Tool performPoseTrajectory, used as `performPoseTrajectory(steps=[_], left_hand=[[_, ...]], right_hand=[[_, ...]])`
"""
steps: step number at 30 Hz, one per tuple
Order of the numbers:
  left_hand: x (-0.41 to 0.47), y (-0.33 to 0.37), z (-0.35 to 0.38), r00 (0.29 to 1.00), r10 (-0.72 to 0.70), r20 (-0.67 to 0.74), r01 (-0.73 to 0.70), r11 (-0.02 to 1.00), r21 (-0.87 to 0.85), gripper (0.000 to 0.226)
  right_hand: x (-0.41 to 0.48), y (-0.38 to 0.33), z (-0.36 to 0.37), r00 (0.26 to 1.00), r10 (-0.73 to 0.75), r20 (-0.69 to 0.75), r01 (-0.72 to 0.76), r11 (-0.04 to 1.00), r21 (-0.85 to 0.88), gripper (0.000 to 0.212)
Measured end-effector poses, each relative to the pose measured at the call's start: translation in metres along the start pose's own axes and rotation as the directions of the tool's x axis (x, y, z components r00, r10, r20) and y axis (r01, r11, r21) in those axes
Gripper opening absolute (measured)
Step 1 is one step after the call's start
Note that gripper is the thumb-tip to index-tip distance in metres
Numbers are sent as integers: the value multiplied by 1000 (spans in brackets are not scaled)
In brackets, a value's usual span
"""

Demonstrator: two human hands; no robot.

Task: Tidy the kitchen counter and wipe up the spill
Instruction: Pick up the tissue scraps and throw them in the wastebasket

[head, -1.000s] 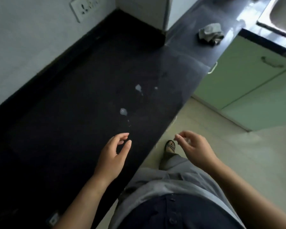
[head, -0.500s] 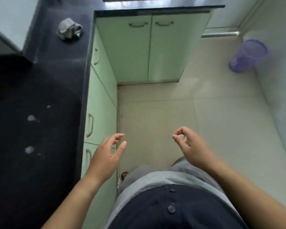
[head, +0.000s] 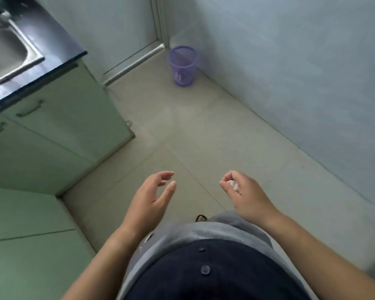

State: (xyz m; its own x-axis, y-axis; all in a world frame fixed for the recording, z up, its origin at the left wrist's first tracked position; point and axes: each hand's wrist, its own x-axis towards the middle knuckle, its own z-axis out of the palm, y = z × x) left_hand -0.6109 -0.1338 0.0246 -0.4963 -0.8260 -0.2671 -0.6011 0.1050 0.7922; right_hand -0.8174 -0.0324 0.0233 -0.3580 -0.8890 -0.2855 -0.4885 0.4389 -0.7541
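My right hand (head: 244, 194) is curled around a small white scrap (head: 233, 184), pinched between fingers and palm, held over the floor in front of my body. My left hand (head: 153, 197) hangs beside it, fingers apart and holding nothing. A purple mesh waste bin (head: 183, 65) stands on the floor in the far corner by the wall, well ahead of both hands. The dark counter (head: 52, 46) shows only at the upper left, with the steel sink (head: 7, 55) set in it. The spill and the grey cloth are out of view.
Pale green cabinets (head: 59, 131) with handles run along the left under the counter and form an inside corner. A light tiled floor (head: 204, 137) stretches toward the bin. A pale wall (head: 301, 72) closes the right side, and a door frame (head: 158, 24) stands behind the bin.
My view has swung right, away from the counter with the spill and the cloth, toward the floor and the purple bin. Both hands keep their poses, the right still closed on the scrap.
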Motion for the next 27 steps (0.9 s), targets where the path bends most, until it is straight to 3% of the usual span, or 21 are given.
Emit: performPoseTrajectory(steps=[9,16,22,27], left_hand=[[109,30,17,985,-2,170,-9,998,68,25],[261,45,-6,987,-38,155,36,999,13,23],[417,97,-67,991,40,125,-44,999,29,26],[500,110,-85,992,7,129,-9,1000,17,24]], right_hand=[[62,43,-36,967,227,-116,-211,968,133,15],[217,22,-72,972,211,-105,-203,976,82,14],[367,-38,-129,971,168,-169,-159,985,66,16],[453,-56,-160,966,166,-199,-154,985,75,16]])
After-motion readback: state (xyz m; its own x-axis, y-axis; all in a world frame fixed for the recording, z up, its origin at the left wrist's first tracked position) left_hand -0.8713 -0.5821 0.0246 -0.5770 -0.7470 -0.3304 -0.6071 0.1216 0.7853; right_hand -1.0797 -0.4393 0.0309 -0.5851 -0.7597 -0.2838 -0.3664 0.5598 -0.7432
